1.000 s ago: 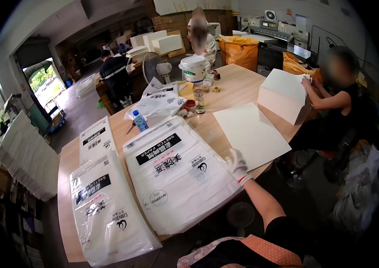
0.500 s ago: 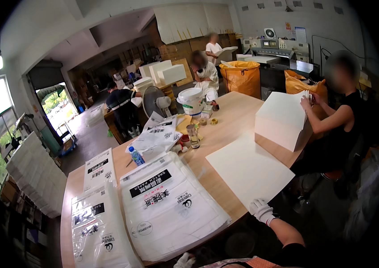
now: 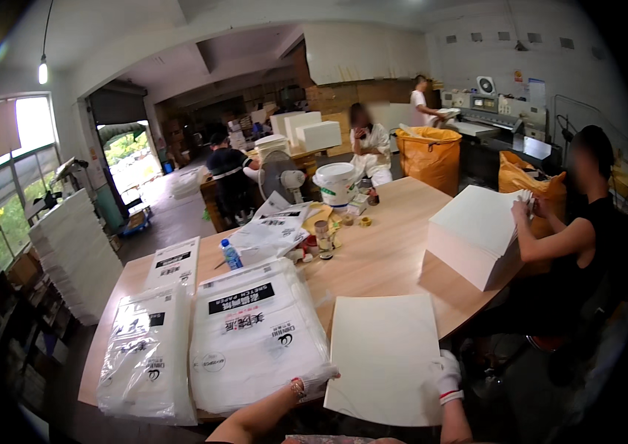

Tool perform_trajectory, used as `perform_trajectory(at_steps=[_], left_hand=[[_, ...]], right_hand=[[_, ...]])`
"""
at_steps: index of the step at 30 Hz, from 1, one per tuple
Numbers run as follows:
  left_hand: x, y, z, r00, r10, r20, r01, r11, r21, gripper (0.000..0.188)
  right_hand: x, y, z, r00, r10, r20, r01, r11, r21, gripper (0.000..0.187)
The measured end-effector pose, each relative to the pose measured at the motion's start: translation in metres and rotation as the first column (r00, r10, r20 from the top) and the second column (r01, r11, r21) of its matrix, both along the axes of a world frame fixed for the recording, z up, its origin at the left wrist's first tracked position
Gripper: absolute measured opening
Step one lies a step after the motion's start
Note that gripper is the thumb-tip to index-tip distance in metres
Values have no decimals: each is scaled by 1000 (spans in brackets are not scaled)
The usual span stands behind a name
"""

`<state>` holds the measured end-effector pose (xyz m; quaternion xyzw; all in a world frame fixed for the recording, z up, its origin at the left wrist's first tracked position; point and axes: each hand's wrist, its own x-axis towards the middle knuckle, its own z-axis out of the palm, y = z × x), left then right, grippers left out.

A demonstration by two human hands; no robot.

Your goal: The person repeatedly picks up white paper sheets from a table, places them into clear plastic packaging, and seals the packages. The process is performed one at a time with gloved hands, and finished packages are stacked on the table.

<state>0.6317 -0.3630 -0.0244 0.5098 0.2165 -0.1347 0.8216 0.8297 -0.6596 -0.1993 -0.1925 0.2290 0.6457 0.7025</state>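
A large white paper sheet, perhaps a thin stack, lies over the table's front edge before me. My left hand, in a white glove, grips its left edge near the lower corner. On the opposite edge, my right hand, gloved as well, is closed around the paper; some of its fingers are hidden. Left of the sheet, close to my left hand, is a pile of printed clear plastic bags. A second pile of such bags lies farther left.
A tall paper stack stands at the right, where a co-worker handles its edge. Toward the back of the table are a white bucket, a glass jar, tape rolls and a blue-labelled bottle. Behind stands a fan.
The white sheet has come left and toward me, turned squarer to my body. My left hand has risen from the lower edge onto the sheet's left side. My view has shifted.
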Motion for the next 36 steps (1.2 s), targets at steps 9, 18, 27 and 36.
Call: perform_trajectory(at_steps=[9, 18, 27, 36], left_hand=[[-26, -133, -7, 822, -570, -12, -96, -159, 983, 73], [-133, 117, -70, 974, 217, -65, -53, 497, 866, 36], [-132, 175, 14, 999, -48, -17, 29, 258, 966, 27], [-18, 282, -7, 960, 253, 117, -239, 963, -123, 19]], right_hand=[[-128, 35, 128, 488, -371, 790, 447, 884, 138, 37], [-153, 44, 97, 94, 88, 992, 693, 709, -128, 7], [-211, 34, 216, -349, 466, 813, 620, 765, -172, 17], [-312, 106, 288, -864, 490, 117, 314, 705, -636, 31]])
